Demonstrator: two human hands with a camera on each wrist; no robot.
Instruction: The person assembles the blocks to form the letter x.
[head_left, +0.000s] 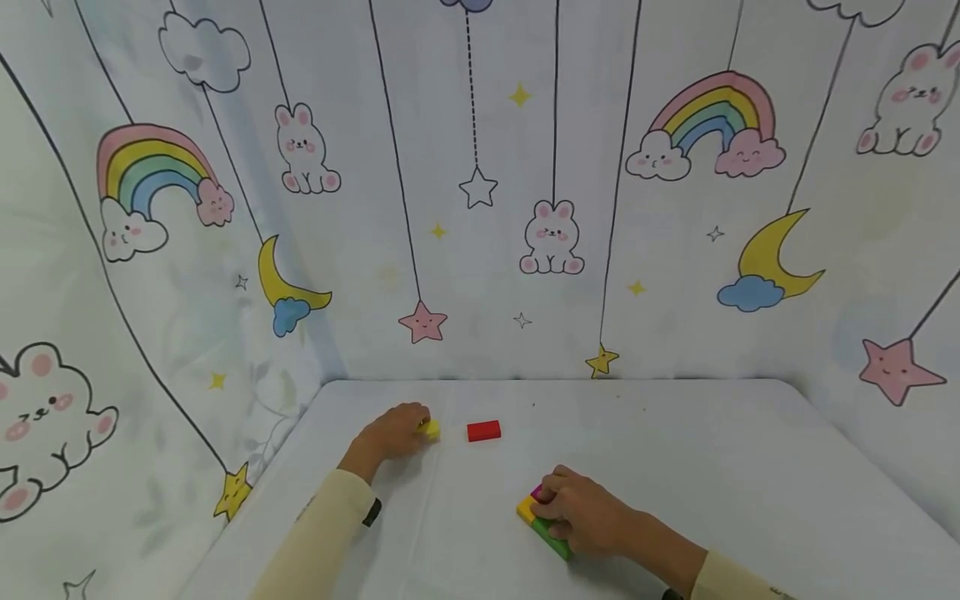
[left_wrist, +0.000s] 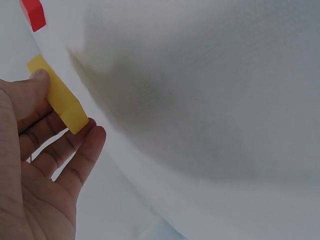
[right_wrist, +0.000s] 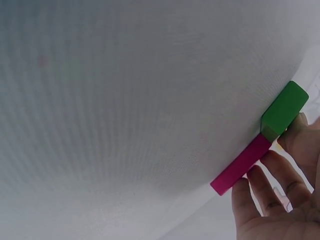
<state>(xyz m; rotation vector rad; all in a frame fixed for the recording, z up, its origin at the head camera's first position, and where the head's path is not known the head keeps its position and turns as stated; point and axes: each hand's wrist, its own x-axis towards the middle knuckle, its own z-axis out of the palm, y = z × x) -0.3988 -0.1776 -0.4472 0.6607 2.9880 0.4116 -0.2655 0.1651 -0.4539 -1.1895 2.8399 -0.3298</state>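
My left hand [head_left: 392,431] pinches a yellow block [left_wrist: 62,97] between thumb and fingers at the far left of the table. A red block [head_left: 483,431] lies a short way to its right. Nearer the front, my right hand [head_left: 588,514] grips a magenta block [right_wrist: 241,165], fingers along its side and thumb over the group beside it. Against it lie a green block [head_left: 553,539] and an orange-yellow block [head_left: 526,509], end to end in the head view. My right hand hides part of this group.
A white cloth-covered table [head_left: 697,467] spreads under both hands. Behind it and along the left hangs a pale curtain [head_left: 480,350] printed with rainbows, rabbits, moons and stars.
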